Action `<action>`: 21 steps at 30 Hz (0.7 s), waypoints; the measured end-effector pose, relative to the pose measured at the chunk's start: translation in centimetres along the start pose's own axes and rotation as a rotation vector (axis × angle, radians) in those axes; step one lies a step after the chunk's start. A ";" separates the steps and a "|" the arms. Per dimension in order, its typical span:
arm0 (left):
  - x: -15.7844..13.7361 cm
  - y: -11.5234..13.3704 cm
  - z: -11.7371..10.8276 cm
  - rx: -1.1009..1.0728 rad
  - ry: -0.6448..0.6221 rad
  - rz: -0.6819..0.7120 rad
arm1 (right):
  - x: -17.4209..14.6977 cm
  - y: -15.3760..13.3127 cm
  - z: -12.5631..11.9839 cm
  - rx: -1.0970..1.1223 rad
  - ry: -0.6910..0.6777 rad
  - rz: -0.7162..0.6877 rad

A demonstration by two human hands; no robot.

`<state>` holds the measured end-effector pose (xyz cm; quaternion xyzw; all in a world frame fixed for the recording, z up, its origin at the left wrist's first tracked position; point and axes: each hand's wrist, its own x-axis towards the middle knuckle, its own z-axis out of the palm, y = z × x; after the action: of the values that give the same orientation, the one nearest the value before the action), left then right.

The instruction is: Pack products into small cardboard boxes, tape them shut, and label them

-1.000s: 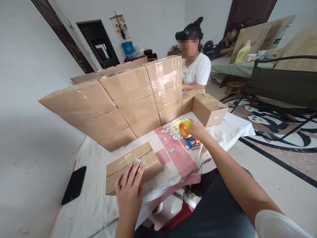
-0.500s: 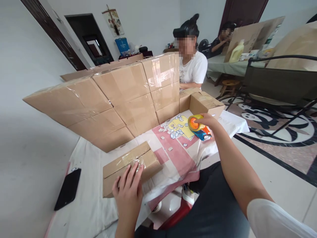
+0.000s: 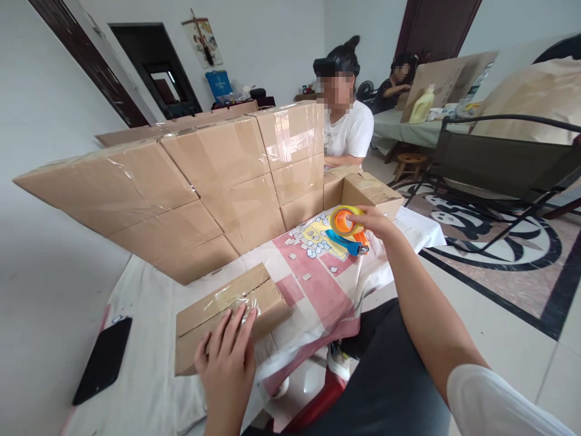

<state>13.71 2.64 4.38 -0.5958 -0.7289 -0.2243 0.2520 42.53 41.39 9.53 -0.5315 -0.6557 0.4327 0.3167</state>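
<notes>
A cardboard box (image 3: pixel 204 315) lies in front of me on the cloth-covered table, with clear tape along part of its top seam. My left hand (image 3: pixel 229 348) rests on its top, fingers spread over the loose tape near the seam. Farther right, my right hand (image 3: pixel 374 221) grips a tape dispenser (image 3: pixel 347 239) with an orange and blue body and a yellow roll. The dispenser is held above the table, apart from the box. Beneath and beside it lie a yellow sheet (image 3: pixel 313 231) and many small white pieces (image 3: pixel 306 277).
A wall of stacked, taped boxes (image 3: pixel 190 181) stands behind the work area. An open carton (image 3: pixel 372 191) is at the table's right end. A black phone (image 3: pixel 103 360) lies at left. Across the boxes sits a person (image 3: pixel 351 130); a folding chair (image 3: pixel 481 163) stands right.
The tape dispenser in my right hand has tilted slightly, its blue part swinging left. My left hand stays on the box. The whole view has shifted a little.
</notes>
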 end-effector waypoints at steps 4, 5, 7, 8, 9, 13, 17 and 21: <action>1.9 3.0 -0.6 -0.112 0.099 -0.072 | -0.9 -0.8 0.4 0.063 -0.130 -0.165; 3.0 4.5 -0.7 -0.213 0.143 -0.087 | -1.2 -1.2 0.5 0.112 -0.192 -0.212; 5.9 8.0 -0.4 -0.574 0.176 -0.095 | -1.9 -2.0 0.6 0.235 -0.328 -0.277; 7.7 9.7 0.1 -0.760 0.123 -0.136 | -2.3 -2.4 0.6 0.297 -0.389 -0.294; 9.7 11.3 0.8 -0.897 0.050 -0.195 | -2.5 -2.7 0.6 0.352 -0.442 -0.304; 17.5 14.5 4.7 -1.225 -0.209 -0.424 | -3.0 -2.8 0.2 0.526 -0.617 -0.346; 21.4 14.5 7.5 -1.500 -0.479 -0.344 | -2.9 -2.1 -0.2 0.678 -0.731 -0.339; 20.9 14.9 9.3 -1.629 -0.515 -0.294 | -2.8 -1.8 -0.5 0.774 -0.733 -0.304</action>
<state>24.03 27.11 10.89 -0.5225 -0.4452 -0.5649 -0.4579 42.88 38.67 11.49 -0.0902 -0.5855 0.7482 0.2987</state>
